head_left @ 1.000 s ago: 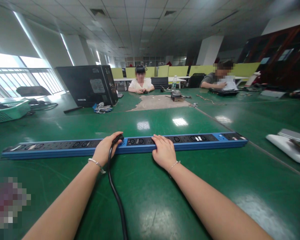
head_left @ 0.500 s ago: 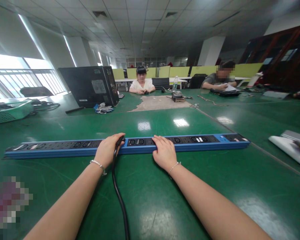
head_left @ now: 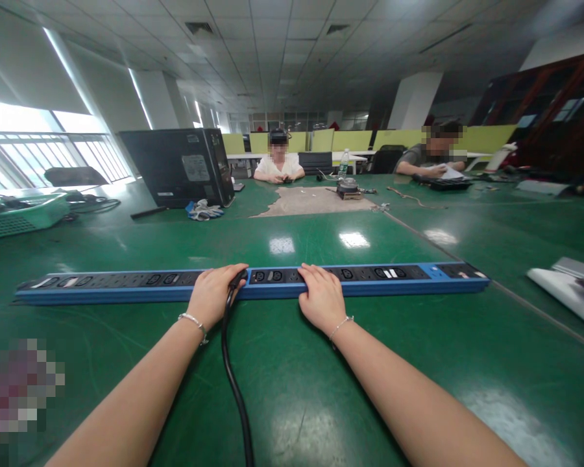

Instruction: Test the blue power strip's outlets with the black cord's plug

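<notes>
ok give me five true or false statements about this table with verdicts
1. The left hand grips a black plug on a thick black cable. True.
2. The right hand grips that cable too. False: it rests on the long blue-and-black socket strip.
3. That strip stands on end. False: it lies flat on the green tabletop.
4. A clear plastic bottle stands upright beyond the strip. True.
5. The blue-and-white fabric gloves lie on the strip. False: they lie beside the black computer case.
</notes>
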A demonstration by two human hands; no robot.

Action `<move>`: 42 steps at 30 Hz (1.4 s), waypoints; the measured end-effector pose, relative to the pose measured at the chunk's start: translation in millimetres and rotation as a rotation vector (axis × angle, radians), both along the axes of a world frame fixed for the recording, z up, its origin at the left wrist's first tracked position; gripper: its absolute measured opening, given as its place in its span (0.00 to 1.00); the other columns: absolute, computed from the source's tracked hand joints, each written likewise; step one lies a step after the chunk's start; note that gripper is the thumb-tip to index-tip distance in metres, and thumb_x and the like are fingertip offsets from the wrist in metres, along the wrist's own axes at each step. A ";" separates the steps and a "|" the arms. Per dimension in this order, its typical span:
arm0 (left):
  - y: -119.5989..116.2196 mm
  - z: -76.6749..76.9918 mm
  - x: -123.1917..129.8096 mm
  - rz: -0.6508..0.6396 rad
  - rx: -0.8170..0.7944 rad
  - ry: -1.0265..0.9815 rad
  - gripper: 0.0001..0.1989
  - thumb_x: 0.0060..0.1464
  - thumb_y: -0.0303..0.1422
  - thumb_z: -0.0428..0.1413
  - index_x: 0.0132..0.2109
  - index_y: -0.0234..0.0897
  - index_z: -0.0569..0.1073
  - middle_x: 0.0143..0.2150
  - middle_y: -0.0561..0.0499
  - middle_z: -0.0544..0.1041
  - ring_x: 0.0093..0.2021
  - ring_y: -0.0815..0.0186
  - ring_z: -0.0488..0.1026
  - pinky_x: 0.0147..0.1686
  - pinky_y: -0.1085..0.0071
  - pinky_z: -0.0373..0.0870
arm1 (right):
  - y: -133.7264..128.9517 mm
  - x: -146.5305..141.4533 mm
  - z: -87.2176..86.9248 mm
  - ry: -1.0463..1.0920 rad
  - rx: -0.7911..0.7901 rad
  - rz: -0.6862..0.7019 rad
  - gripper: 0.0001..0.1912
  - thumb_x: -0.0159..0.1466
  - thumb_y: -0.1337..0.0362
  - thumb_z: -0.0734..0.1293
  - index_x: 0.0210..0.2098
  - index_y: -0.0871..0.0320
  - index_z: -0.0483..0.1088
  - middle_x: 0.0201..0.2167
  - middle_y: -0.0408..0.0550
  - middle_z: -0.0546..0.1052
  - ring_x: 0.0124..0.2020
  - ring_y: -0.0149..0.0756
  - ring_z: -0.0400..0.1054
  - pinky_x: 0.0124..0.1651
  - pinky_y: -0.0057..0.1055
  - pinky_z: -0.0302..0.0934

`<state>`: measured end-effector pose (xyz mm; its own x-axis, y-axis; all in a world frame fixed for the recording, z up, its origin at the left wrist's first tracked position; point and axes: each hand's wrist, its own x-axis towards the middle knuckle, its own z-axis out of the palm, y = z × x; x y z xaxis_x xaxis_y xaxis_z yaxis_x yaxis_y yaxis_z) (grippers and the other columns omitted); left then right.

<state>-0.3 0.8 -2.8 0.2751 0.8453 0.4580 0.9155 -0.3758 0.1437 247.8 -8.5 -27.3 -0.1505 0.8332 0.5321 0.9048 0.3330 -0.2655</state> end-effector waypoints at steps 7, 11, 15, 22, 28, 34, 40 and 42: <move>-0.6 -2.8 3.7 0.066 0.026 -0.020 0.17 0.58 0.42 0.46 0.53 0.48 0.68 0.50 0.51 0.76 0.49 0.60 0.72 0.54 0.56 0.59 | -0.5 0.3 0.2 0.001 -0.006 0.008 0.26 0.54 0.71 0.59 0.53 0.57 0.66 0.56 0.46 0.68 0.58 0.38 0.57 0.58 0.38 0.47; 1.0 -1.8 4.5 0.049 0.006 -0.052 0.18 0.58 0.42 0.46 0.53 0.45 0.69 0.50 0.50 0.76 0.49 0.60 0.72 0.49 0.62 0.65 | -0.6 0.4 0.4 -0.008 0.009 0.010 0.26 0.54 0.71 0.59 0.53 0.57 0.66 0.56 0.45 0.68 0.57 0.38 0.57 0.58 0.37 0.46; -0.2 -1.0 5.9 0.050 0.016 -0.055 0.18 0.57 0.43 0.47 0.53 0.46 0.69 0.50 0.50 0.76 0.49 0.60 0.72 0.50 0.62 0.64 | -0.3 0.2 0.0 -0.012 0.011 0.009 0.26 0.54 0.71 0.59 0.53 0.57 0.66 0.56 0.46 0.68 0.57 0.38 0.57 0.58 0.37 0.46; 3.0 -12.9 8.7 0.040 0.078 -0.101 0.17 0.58 0.41 0.47 0.51 0.44 0.69 0.48 0.49 0.76 0.47 0.60 0.72 0.48 0.63 0.65 | 0.3 0.0 -0.5 -0.009 0.009 0.004 0.26 0.54 0.71 0.59 0.52 0.57 0.66 0.56 0.46 0.68 0.57 0.37 0.57 0.58 0.37 0.47; 2.9 1.6 4.1 0.136 0.186 -0.431 0.17 0.57 0.42 0.46 0.50 0.41 0.69 0.47 0.49 0.75 0.46 0.61 0.72 0.47 0.65 0.67 | 0.4 0.9 -0.4 -0.012 0.009 0.010 0.26 0.54 0.71 0.59 0.53 0.57 0.66 0.56 0.46 0.68 0.57 0.37 0.57 0.58 0.37 0.47; 8.8 13.2 -62.6 0.261 0.160 -0.476 0.18 0.55 0.43 0.48 0.49 0.41 0.69 0.48 0.49 0.74 0.47 0.60 0.71 0.49 0.65 0.66 | 0.4 1.1 -0.1 -0.010 0.001 0.016 0.26 0.54 0.71 0.59 0.53 0.57 0.66 0.56 0.46 0.68 0.57 0.37 0.57 0.58 0.37 0.47; 10.6 -1.5 -108.2 0.260 0.013 -0.388 0.21 0.53 0.46 0.47 0.49 0.41 0.70 0.45 0.49 0.76 0.45 0.59 0.72 0.48 0.63 0.68 | 0.2 1.3 0.7 -0.011 -0.009 0.015 0.26 0.54 0.71 0.59 0.53 0.57 0.66 0.56 0.46 0.68 0.58 0.38 0.57 0.58 0.38 0.47; 10.5 -2.1 -110.2 0.241 -0.030 -0.343 0.22 0.52 0.46 0.47 0.50 0.41 0.70 0.44 0.48 0.77 0.45 0.58 0.73 0.48 0.62 0.68 | 0.4 1.4 0.4 -0.009 -0.010 0.018 0.26 0.54 0.71 0.59 0.53 0.57 0.66 0.56 0.46 0.68 0.58 0.38 0.57 0.59 0.38 0.47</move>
